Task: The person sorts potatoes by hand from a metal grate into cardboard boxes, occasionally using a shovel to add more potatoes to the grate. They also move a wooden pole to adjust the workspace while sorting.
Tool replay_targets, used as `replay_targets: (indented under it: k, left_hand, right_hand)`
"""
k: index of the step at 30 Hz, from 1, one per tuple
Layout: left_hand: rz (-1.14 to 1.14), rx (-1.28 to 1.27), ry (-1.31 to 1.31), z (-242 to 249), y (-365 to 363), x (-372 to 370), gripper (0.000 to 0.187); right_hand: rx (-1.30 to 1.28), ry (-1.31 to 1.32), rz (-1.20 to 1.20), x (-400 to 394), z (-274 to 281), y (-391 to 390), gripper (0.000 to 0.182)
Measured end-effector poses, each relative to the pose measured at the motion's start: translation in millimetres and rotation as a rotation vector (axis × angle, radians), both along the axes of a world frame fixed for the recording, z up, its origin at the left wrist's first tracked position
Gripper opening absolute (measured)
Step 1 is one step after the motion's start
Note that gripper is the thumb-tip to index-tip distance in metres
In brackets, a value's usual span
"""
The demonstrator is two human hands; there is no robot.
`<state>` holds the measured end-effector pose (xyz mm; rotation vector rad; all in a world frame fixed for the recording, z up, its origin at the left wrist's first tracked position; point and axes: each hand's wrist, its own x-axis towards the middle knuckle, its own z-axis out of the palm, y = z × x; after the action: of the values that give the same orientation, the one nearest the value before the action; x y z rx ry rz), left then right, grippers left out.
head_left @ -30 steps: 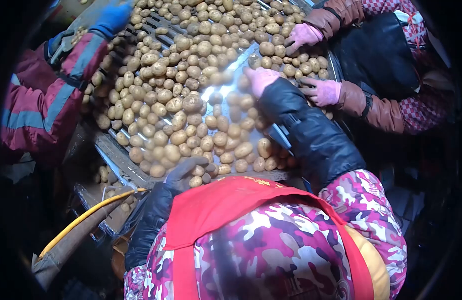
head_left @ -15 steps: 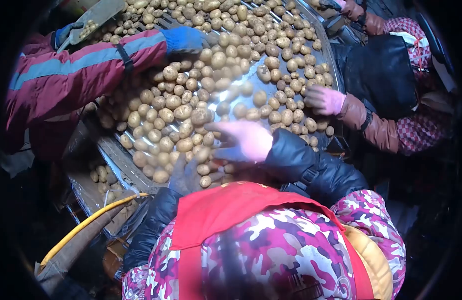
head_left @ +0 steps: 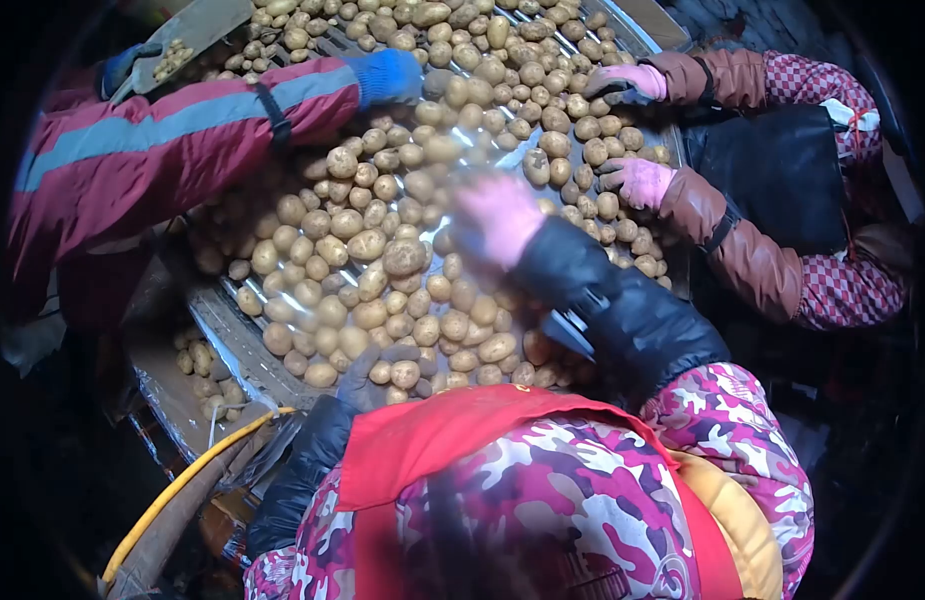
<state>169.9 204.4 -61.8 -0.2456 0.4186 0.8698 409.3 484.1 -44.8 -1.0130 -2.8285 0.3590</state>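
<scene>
Many potatoes (head_left: 367, 245) lie spread over the sorting table in front of me. My left hand (head_left: 360, 380), in a grey glove, rests at the near edge of the pile. Its fingers are apart around a couple of potatoes (head_left: 404, 374), touching them without a clear grip. My right hand (head_left: 497, 220), in a pink glove with a dark palm, is over the middle of the table among the potatoes. Motion smears its fingers, so any potato in them cannot be made out.
At left, a co-worker's blue-gloved hand (head_left: 387, 78) reaches over the pile; a scoop-like tray (head_left: 187, 50) holds small potatoes. At right, another co-worker's two pink-gloved hands (head_left: 637, 182) touch potatoes. A yellow hose (head_left: 182, 480) curves at lower left, near more potatoes (head_left: 207, 370).
My right hand has moved away from me, up the table. More potatoes now lie close to my apron. The right co-worker's upper hand has come in over the potatoes.
</scene>
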Motion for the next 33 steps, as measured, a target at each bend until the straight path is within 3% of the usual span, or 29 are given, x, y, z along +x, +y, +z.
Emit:
replay_targets:
  k: [1,3,5,7,8,9,10,11,13,17,19,22,25,27,30,31,33]
  left_hand:
    - [-0.008,0.011,0.039,5,1,0,0.062]
    - [-0.016,0.025,0.072,9,5,0,0.061]
    - [-0.021,0.031,0.079,12,8,1,0.059]
    - [-0.024,0.040,0.074,14,11,0,0.058]
    - [-0.020,0.045,0.067,14,10,-1,0.057]
    - [-0.025,0.050,0.070,15,11,-2,0.057]
    - [-0.019,0.049,0.068,14,9,-2,0.056]
    - [-0.012,0.046,0.057,13,7,-3,0.056]
    - [-0.005,0.048,0.058,11,4,-4,0.055]
    - [0.012,0.045,0.053,10,0,-5,0.055]
    - [0.016,0.052,0.052,12,-1,-3,0.055]
    - [0.030,0.070,0.068,15,2,-1,0.056]
    - [0.035,0.093,0.084,21,4,3,0.058]
    - [0.038,0.096,0.069,21,4,5,0.059]
    - [0.030,0.061,0.007,26,9,4,0.060]
    - [0.018,0.055,0.010,29,12,4,0.060]
    - [-0.002,0.127,0.085,27,11,5,0.061]
  right_hand:
    - [-0.066,0.051,0.020,10,21,-12,0.063]
    - [-0.473,0.055,0.073,39,26,-9,0.053]
    - [-0.667,-0.151,-0.018,44,75,14,0.039]
    - [-0.462,-0.159,-0.113,49,66,59,0.041]
    - [-0.359,0.094,-0.276,53,56,79,0.039]
    - [-0.286,0.142,-0.404,44,59,94,0.037]
    - [-0.230,0.071,-0.495,31,64,109,0.035]
    - [-0.257,-0.138,-0.426,23,63,133,0.035]
    - [-0.016,-0.573,-0.365,2,35,154,0.034]
    - [-0.116,-0.469,-0.486,-9,6,179,0.047]
    - [-0.140,-0.470,-0.458,-15,32,172,0.051]
    - [-0.192,-0.500,-0.461,-8,6,207,0.053]
    - [-0.251,-0.413,-0.413,17,3,214,0.044]
    - [-0.391,-0.142,-0.445,44,10,209,0.031]
    - [-0.646,0.377,-0.708,85,-4,214,0.022]
    - [-0.501,0.427,-0.675,94,-14,215,0.024]
    - [-0.648,0.552,-0.752,99,-14,209,0.032]
